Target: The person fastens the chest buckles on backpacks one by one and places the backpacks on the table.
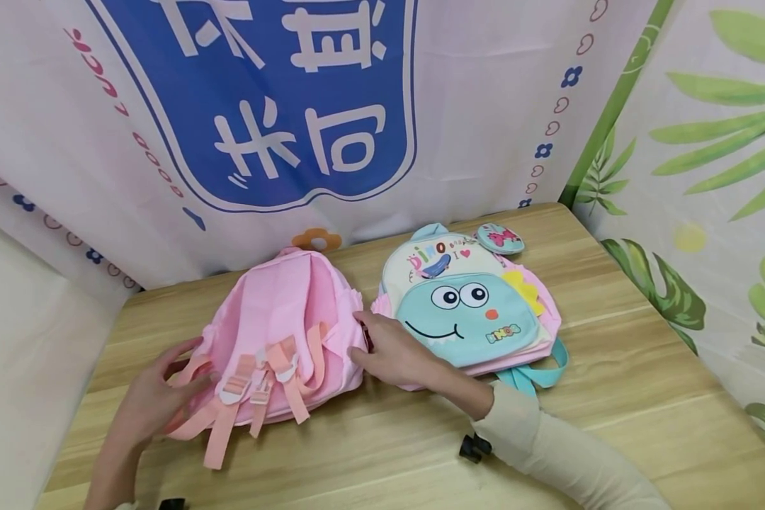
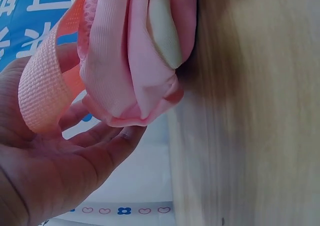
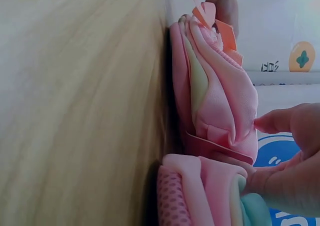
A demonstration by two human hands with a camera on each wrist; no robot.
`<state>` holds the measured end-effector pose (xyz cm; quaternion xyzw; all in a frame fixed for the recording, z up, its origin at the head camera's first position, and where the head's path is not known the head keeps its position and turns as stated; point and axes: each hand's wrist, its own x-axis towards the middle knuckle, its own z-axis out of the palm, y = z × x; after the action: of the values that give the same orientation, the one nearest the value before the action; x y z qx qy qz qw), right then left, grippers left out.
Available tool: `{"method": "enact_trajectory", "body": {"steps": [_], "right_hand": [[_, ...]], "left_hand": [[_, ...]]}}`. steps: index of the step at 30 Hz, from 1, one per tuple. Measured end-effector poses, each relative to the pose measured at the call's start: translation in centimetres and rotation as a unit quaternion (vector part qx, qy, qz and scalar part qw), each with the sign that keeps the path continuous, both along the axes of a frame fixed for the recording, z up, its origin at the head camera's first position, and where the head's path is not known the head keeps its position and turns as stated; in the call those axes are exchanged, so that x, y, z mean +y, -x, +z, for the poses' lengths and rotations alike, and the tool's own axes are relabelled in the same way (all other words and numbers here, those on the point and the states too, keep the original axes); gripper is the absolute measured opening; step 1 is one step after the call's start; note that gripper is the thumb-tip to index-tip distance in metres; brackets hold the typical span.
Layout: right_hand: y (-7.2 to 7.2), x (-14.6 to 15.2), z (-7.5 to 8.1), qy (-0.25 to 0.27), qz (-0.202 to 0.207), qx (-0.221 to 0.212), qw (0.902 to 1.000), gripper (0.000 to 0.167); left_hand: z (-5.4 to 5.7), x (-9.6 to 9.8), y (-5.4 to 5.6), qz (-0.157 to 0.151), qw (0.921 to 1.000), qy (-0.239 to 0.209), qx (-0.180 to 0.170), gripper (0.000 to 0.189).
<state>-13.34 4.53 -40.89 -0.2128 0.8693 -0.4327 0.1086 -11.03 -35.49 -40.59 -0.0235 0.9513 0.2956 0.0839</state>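
Observation:
A pink backpack (image 1: 274,297) lies on the table with its straps facing up; its orange webbing straps and buckles (image 1: 261,375) spread over the near end. At its left side my left hand (image 1: 156,393) touches the bag with loosely bent fingers. In the left wrist view an orange strap (image 2: 45,86) loops over that palm, and the fingertips meet the bag's pink side (image 2: 115,86). My right hand (image 1: 398,350) grips the bag's right side, thumb above and the other fingers partly hidden between the two bags.
Right beside it lies a blue and white dinosaur backpack (image 1: 465,312), face up, with a small round pouch (image 1: 500,239) attached at its top right. Both rest on a wooden table (image 1: 618,333). Printed curtains (image 1: 478,106) hang behind and at the sides.

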Motion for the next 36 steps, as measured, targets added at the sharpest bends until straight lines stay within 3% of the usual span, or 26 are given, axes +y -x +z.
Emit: {"method": "enact_trajectory", "body": {"steps": [13,24,36], "right_hand": [[-0.1,-1.0,-0.8,-0.023,-0.001,-0.029,0.9993,0.071],[-0.1,-1.3,-0.9,-0.051,0.009,-0.030,0.9982,0.072],[0.1,-1.1,-1.2,-0.057,0.018,-0.037,0.9975,0.072]], "left_hand": [[0.3,-0.5,-0.2,-0.005,0.9996,-0.018,0.022,0.082],[0.3,-0.6,0.0,-0.003,0.9999,-0.002,0.014,0.083],[-0.2,-0.7,0.1,-0.023,0.9994,-0.013,-0.020,0.090]]}}
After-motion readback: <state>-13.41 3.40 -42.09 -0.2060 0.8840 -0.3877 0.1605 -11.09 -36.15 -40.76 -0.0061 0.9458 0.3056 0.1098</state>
